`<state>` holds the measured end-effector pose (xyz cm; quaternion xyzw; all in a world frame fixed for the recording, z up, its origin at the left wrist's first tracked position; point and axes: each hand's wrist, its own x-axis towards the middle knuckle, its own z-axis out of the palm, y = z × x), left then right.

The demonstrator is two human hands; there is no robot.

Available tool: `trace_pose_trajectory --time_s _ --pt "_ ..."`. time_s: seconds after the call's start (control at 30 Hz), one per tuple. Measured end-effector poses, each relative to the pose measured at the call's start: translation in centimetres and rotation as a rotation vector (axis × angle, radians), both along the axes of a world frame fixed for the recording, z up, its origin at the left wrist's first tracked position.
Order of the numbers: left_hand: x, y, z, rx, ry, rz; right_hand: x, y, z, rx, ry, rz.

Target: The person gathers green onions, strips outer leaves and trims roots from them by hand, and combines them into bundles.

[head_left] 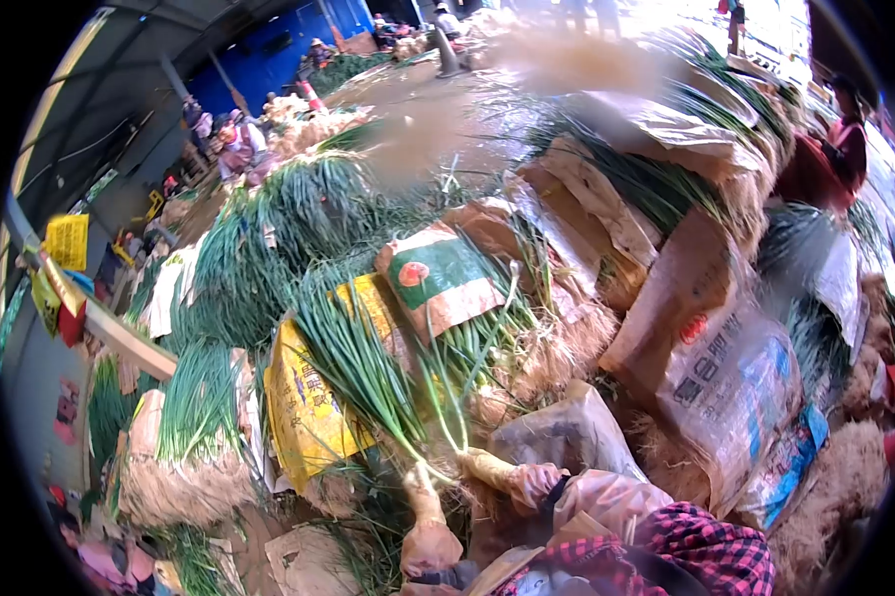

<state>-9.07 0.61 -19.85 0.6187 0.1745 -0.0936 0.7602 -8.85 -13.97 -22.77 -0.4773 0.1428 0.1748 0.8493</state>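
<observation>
On the yellow sack [298, 405] there are dark printed characters, too small to read. The big pale sack [711, 382] at right bears large Chinese-looking characters and a red oval mark, not clearly readable; another brown sack [457, 310] shows a green panel with a red-orange emblem. The left hand [428, 507] is closed around the pale lower ends of green onions [383, 392], whose leaves lie across the yellow sack. The right hand [492, 469] points toward these stalks; whether its fingers grip, I cannot tell.
</observation>
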Motion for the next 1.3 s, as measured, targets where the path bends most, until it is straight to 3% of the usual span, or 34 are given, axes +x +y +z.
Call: trace_pose_trajectory --time_s 0.07,0.1,0.13,0.2,0.23,0.27,0.33,0.37,0.4,0.43,0.47,0.5,0.53,0.6,0.63,0.67,0.7,0.73,0.8,0.87,0.93,1.0,1.03,1.1,1.13,1.17,1.2,1.27,1.3 --pt "0.4 -1.7 -2.5 0.3 -0.204 -0.175 -1.4 0.4 3.3 0.168 -0.07 -0.149" --pt "0.8 -2.5 -2.3 0.268 -0.125 -0.088 -1.2 0.4 3.0 0.146 -0.051 -0.123" --pt "0.7 -3.4 1.6 0.417 -0.085 -0.045 -1.1 0.1 2.7 0.124 -0.03 -0.096" --pt "3.8 0.1 -3.6 0.696 -0.155 0.117 -1.4 -1.1 1.7 0.064 -0.048 0.023" --pt "4.3 1.3 -4.6 0.461 -0.177 0.211 -1.2 -0.9 0.3 0.095 -0.11 0.006" --pt "4.0 1.2 -2.3 0.44 -0.075 0.095 -1.1 -1.5 1.9 0.095 -0.113 0.002" --pt "1.7 -3.0 3.8 0.603 -0.232 -0.188 -2.0 -1.7 5.6 0.246 -0.135 0.039" --pt "0.7 -3.9 4.1 0.604 -0.281 -0.265 -2.0 -1.0 7.5 0.359 -0.179 -0.043" --pt "-0.1 -4.3 4.3 0.549 -0.3 -0.346 -1.7 -2.0 8.8 0.607 0.036 0.15" --pt "-1.1 -4.3 4.3 0.491 -0.298 -0.418 -2.6 -2.5 9.8 0.578 0.354 0.245" --pt "-2.0 -4.7 4.7 0.413 -0.273 -0.481 -0.8 -1.7 3.7 0.503 0.147 0.248" --pt "-2.7 -4.6 5.0 0.314 -0.249 -0.544 -2.8 -4.5 15.3 0.365 0.143 0.119" --pt "-3.3 -4.2 5.1 0.211 -0.232 -0.596 -1.2 -3.3 6.3 0.544 0.028 0.171" --pt "-4.6 -2.8 4.1 0.011 -0.121 -0.633 -1.4 -3.5 7.8 0.425 0.286 -0.044" --pt "-5.1 -1.7 2.8 -0.064 -0.06 -0.616 -1.5 -3.6 7.2 0.321 0.133 0.03" --pt "-5.4 0.9 2.6 -0.144 0.366 -0.663 -1.4 -3.2 6.5 0.323 0.11 0.04" --pt "-5.4 2.0 3.2 -0.048 0.386 -0.519 -1.3 -2.3 5.9 0.19 -0.001 0.077" --pt "-4.3 3.8 1.7 0.029 0.38 -0.527 -1.4 -1.7 5.7 0.052 -0.074 0.139" --pt "-2.7 4.8 1.4 0.834 0.275 -0.536 -1.0 -1.3 6.0 -0.022 -0.023 0.076" --pt "-0.1 4.0 1.2 1.19 0.203 -0.366 -0.5 -1.6 4.7 0.048 -0.078 0.041" --pt "2.7 2.3 2.3 1.173 0.206 -0.205 -0.5 -1.5 4.1 0.132 0.057 0.04" --pt "5.9 1.8 1.3 1.278 0.295 -0.323 -0.8 -1.6 5.2 0.148 0.127 0.134" --pt "6.0 1.8 1.5 1.262 0.289 -0.313 -0.7 -1.7 5.9 0.174 0.189 0.22" --pt "6.3 1.9 1.2 0.893 0.274 -0.296 -0.1 -1.8 3.3 0.101 0.149 0.181" --pt "5.5 1.5 0.7 0.831 0.036 -0.124 0.0 -1.1 5.2 0.102 0.117 0.17" --pt "4.6 1.6 0.1 0.648 -0.005 -0.202 -0.4 -0.7 7.2 0.031 0.218 0.037" --pt "2.9 1.2 2.8 0.466 -0.033 -0.274 -0.3 -0.4 7.9 0.004 0.241 0.024" --pt "-0.1 -0.3 2.6 0.647 -0.185 -0.261 -0.1 -0.1 6.3 -0.057 0.202 0.087" --pt "-1.2 -1.0 4.0 0.657 -0.085 -0.192 -0.2 -0.8 4.5 -0.072 0.136 0.184"
